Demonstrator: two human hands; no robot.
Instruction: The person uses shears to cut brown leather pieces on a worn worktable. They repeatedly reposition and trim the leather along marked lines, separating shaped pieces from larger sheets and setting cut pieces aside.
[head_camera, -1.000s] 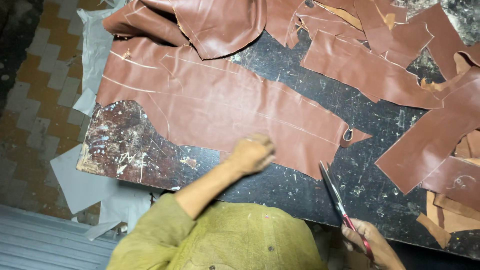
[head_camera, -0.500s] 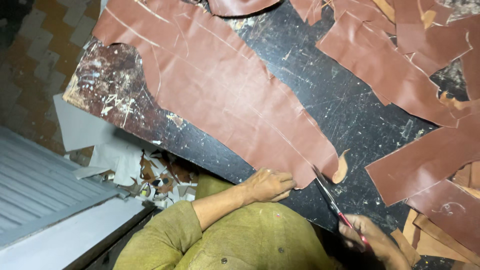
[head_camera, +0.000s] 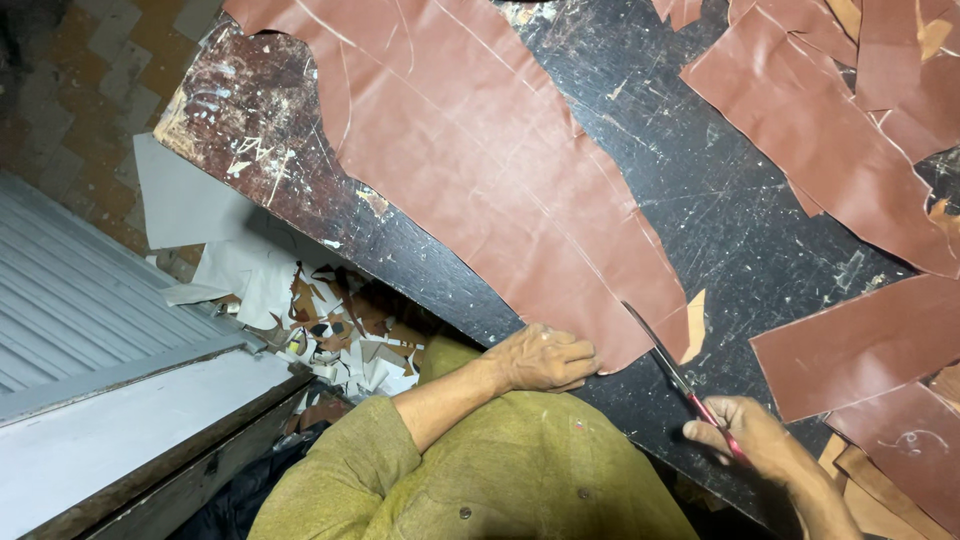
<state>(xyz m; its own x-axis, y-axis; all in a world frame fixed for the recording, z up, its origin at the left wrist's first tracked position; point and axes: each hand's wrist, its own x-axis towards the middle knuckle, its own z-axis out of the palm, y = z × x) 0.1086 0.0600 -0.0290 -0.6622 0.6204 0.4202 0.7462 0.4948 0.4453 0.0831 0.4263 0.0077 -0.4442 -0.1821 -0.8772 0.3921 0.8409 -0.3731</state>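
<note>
— What lies around you?

— More brown leather pieces (head_camera: 830, 130) on the right and far side of the dark scratched table (head_camera: 700, 200). Off its left edge, paper and leather scraps (head_camera: 320, 330) litter the floor. Nothing blocks the blades.

— And your hands?

— My left hand (head_camera: 545, 358) presses flat, fingers together, on the near edge of the big leather sheet (head_camera: 480, 150). My right hand (head_camera: 745, 435) grips red-handled scissors (head_camera: 680, 380), blades at the sheet's near-right corner.

view: one head camera | position: above the person's chest, close over the near edge of the bench (head_camera: 700, 230) | facing: steeply down and forward | frame: bench runs diagonally, floor (head_camera: 70, 90) at left | shared views: none, single camera
</note>
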